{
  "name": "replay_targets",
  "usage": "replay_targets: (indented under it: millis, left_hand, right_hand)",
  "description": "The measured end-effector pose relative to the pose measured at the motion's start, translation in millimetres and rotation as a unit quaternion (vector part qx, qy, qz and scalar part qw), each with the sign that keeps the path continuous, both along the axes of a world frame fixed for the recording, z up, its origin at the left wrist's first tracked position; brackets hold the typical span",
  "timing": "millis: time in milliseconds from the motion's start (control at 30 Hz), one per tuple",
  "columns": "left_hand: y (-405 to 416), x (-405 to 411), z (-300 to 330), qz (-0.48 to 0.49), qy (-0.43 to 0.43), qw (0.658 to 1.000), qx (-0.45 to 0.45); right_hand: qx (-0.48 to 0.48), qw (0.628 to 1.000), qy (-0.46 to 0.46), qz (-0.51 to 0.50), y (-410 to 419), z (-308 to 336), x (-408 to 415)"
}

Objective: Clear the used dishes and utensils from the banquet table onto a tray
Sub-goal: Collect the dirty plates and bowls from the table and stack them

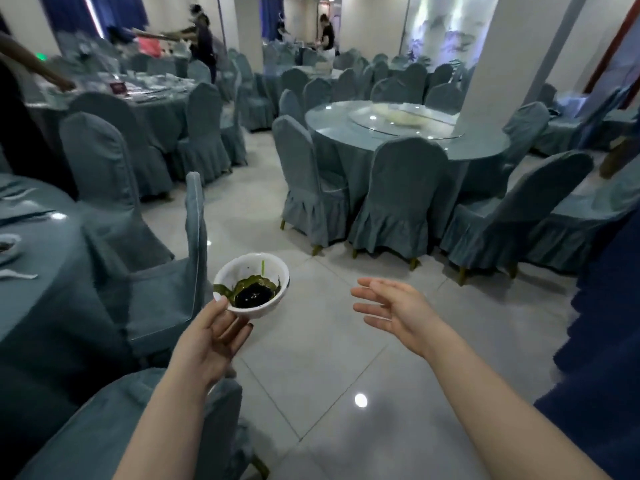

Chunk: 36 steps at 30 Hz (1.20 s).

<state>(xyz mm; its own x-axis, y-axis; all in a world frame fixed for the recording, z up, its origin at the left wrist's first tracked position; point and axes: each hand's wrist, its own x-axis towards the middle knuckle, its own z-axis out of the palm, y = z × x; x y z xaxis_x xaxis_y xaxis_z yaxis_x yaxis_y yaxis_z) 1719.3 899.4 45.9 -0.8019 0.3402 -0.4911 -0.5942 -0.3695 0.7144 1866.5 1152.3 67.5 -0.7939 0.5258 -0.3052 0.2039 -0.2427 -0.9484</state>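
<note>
Head view: my left hand (211,336) holds the small white bowl (252,287) from below, thumb on its rim, dark sauce inside. My right hand (391,310) is loose and holds nothing. I should keep the bowl flat so nothing spills. I see no tray. A covered chair (166,271) stands just left of the bowl, with the dirty table (38,278) further left.

Dim, cool indoor light. A ceiling lamp glares off the glossy floor (361,400) just below the hands; far tables and people beyond them are blurred, and the edges bend outward.
</note>
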Motion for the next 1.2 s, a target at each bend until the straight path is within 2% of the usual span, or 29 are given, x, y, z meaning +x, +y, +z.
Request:
replay_targets:
  millis: [133,333,700,1000,1200]
  left_hand:
    - [26,-27,6,0.084,-0.001,0.996,-0.002]
    - [40,-88,7,0.190,0.017,0.981,0.016]
    - [35,-217,22,0.309,0.045,0.949,0.051]
    - [17,-308,26,0.435,0.075,0.896,0.043]
    - [6,-351,17,0.517,0.066,0.853,0.026]
  right_hand:
    - [-0.003,0.997,-0.009,0.077,51,1,-75]
    - [0.003,0.978,-0.011,0.207,68,0,-199]
    - [-0.009,0.946,0.006,0.323,63,24,-397]
    - [-0.010,0.880,0.021,0.475,17,28,-558]
    - [0.000,0.818,0.015,0.576,-26,26,-662]
